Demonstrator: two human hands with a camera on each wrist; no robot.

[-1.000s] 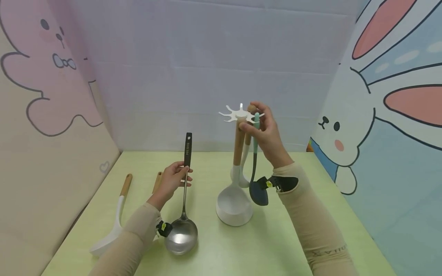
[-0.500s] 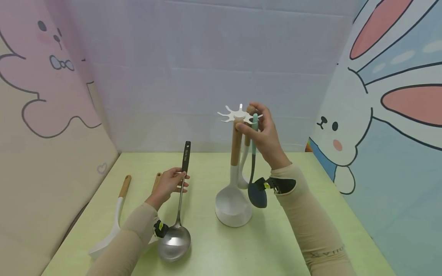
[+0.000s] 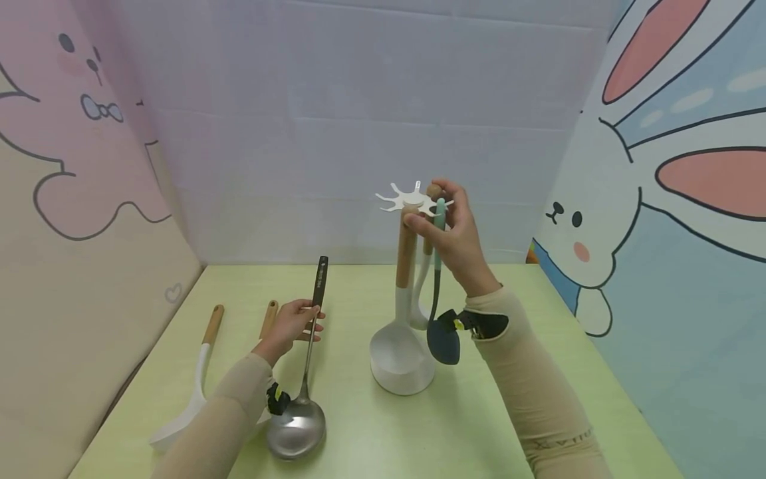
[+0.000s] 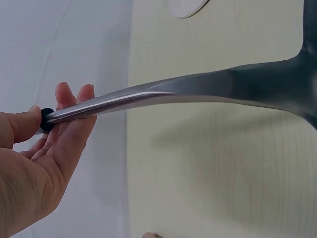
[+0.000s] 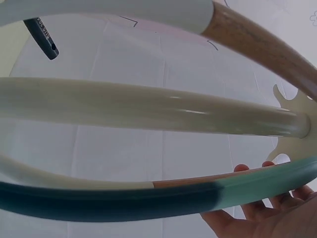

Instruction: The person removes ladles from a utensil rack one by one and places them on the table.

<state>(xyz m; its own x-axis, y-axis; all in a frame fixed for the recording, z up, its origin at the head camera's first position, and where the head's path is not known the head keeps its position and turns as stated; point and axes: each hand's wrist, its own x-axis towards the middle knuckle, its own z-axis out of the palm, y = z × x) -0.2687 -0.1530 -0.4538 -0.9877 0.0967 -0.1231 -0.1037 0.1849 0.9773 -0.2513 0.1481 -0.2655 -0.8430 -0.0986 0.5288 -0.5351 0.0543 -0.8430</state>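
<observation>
In the head view, your left hand (image 3: 290, 326) pinches the steel ladle (image 3: 297, 429) between thumb and fingers, near the lower end of its black handle; the bowl is toward you, above or on the counter (image 3: 479, 412), I can't tell which. Your right hand (image 3: 457, 239) is curved round the top of the white rack (image 3: 413, 199), thumb on the wooden handle of a white ladle (image 3: 397, 349). A green-handled dark ladle (image 3: 444, 342) and another white utensil (image 3: 420, 318) hang there too. To your left lie a wooden-handled white utensil (image 3: 194, 402) and a second wooden handle (image 3: 268, 319), partly hidden.

In the left wrist view, the steel shaft runs out from your thumb and fingers.

In the right wrist view, your fingers (image 5: 255, 210) reach behind the green handle, beside the rack's pole; the thumb is out of sight.
</observation>
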